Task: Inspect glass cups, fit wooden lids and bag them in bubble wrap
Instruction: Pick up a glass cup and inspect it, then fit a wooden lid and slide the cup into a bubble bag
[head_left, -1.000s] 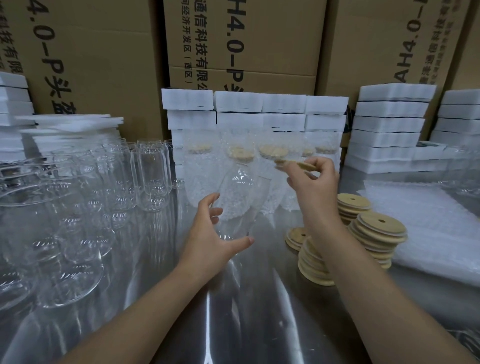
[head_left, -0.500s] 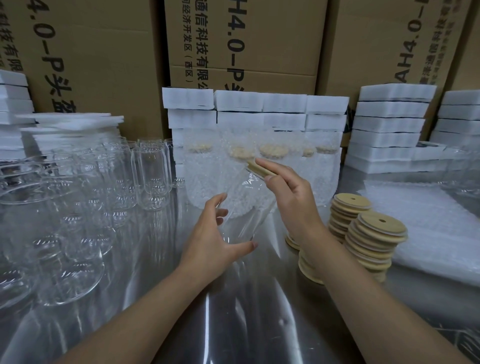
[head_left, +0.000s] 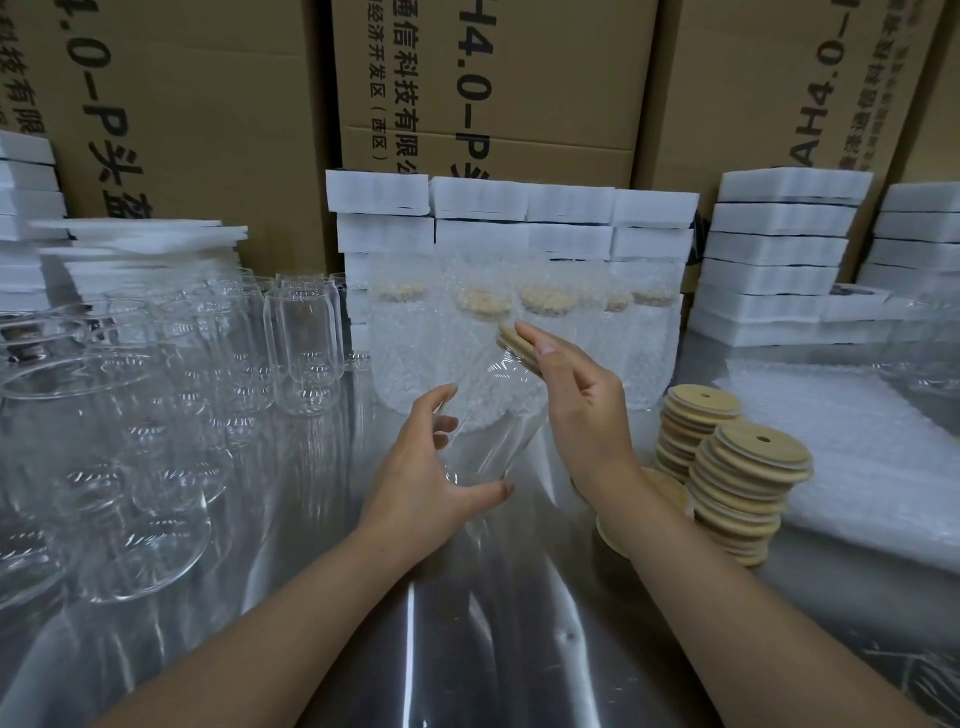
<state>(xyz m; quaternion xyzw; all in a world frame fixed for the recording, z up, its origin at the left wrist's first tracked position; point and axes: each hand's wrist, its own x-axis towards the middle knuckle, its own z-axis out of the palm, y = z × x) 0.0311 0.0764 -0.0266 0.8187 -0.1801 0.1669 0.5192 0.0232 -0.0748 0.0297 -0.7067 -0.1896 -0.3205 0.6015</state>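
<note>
My left hand (head_left: 423, 467) grips the lower body of a clear glass cup (head_left: 491, 415), tilted with its mouth up and to the right. My right hand (head_left: 576, 410) pinches a round wooden lid (head_left: 517, 345) against the cup's mouth; the lid sits at a slant on the rim. Stacks of wooden lids (head_left: 748, 478) with a small hole in each stand on the table right of my right wrist. Several bubble-wrapped cups (head_left: 545, 332) with lids stand in a row behind my hands. A pile of bubble wrap bags (head_left: 852, 441) lies at the right.
Many bare glass cups (head_left: 304, 343) crowd the left half of the steel table (head_left: 467, 623). White foam blocks (head_left: 519, 213) are stacked along the back and both sides, in front of tall cardboard cartons (head_left: 493, 78).
My right hand has brought the wooden lid down and left from above the row of wrapped cups onto the mouth of the cup in my left hand.
</note>
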